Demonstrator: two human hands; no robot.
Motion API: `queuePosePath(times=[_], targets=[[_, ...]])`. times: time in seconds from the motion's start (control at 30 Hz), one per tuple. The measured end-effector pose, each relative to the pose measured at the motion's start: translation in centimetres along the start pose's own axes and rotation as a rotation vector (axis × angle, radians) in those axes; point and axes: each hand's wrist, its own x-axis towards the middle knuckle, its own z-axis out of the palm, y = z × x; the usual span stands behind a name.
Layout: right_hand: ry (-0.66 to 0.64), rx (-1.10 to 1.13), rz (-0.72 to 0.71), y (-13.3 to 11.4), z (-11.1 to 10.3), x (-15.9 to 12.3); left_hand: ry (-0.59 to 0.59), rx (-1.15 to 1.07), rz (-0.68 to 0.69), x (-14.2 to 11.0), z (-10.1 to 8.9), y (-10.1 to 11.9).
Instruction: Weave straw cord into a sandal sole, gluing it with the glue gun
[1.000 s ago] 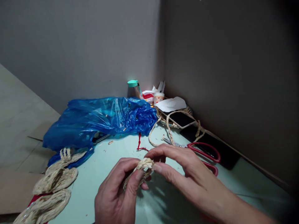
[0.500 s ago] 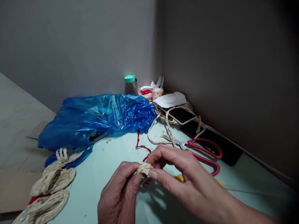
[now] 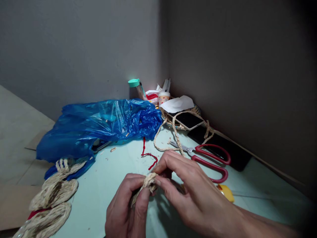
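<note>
Between my hands is a small piece of braided straw cord (image 3: pixel 150 180), cream coloured and bent into a curl. My left hand (image 3: pixel 130 201) is closed on it from the left, thumb in front; most of the piece lies hidden behind those fingers. From the right, my right hand (image 3: pixel 184 185) pinches its upper end between thumb and fingertips. Just beyond the right hand rest scissors (image 3: pixel 190 149) with red handles, blades spread. A short red yarn (image 3: pixel 150 154) lies on the table behind the hands.
A blue plastic bag (image 3: pixel 99 122) spreads across the back left. Woven straw slippers (image 3: pixel 53 195) lie at the left edge. Back right, a phone (image 3: pixel 189 119), braided cord (image 3: pixel 176 132), paper cup (image 3: pixel 163 98) and bottle (image 3: pixel 135 84) crowd the corner. A yellow object (image 3: pixel 226 193) sits beside my right forearm.
The braided piece has turned between my fingers, so a hollow now faces me. My hands have shifted slightly. The view has moved a little, and more of the yellow object shows.
</note>
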Motion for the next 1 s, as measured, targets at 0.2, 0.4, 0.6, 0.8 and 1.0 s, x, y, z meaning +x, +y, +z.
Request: queuePosePath(times=[0.2,0.4,0.6,0.8,1.0], targets=[[0.039,-0.204,-0.155,0.6,0.8,-0.4,-0.030,-0.017,0.096,-0.2,0.5,-0.8],[-0.072,-0.158,-0.146,0.3,-0.4,0.2,-0.053,-0.023,-0.060,0.2,0.2,-0.3],[-0.036,-0.043,-0.058,0.3,-1.1,0.4,0.017,-0.071,-0.279,1.4,-0.3,0.2],[0.001,-0.156,-0.041,0.5,-0.5,0.5,-0.009,-0.102,-0.246,1.7,-0.4,-0.5],[0.048,-0.227,-0.188,0.9,0.8,0.5,0.008,-0.075,-0.083,0.9,-0.1,-1.0]])
